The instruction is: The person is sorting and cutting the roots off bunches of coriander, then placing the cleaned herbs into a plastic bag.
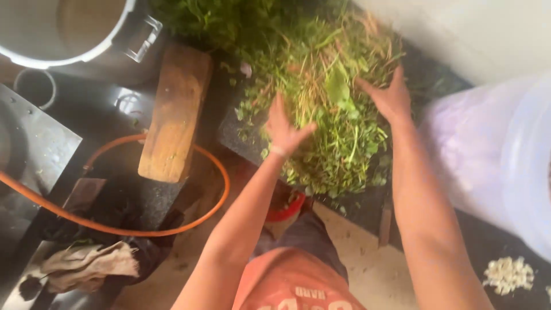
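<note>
As I look down from the head camera, a loose heap of leafy green herbs (333, 115) fills the upper centre of the frame, lying on a dark counter (241, 138). My left hand (285, 127) presses into the heap's left edge, fingers spread, pinching nothing. My right hand (390, 97) rests on its right edge, palm inward, also spread. The heap sits between both hands, its long axis running from top to lower centre. Both hands touch it equally.
</note>
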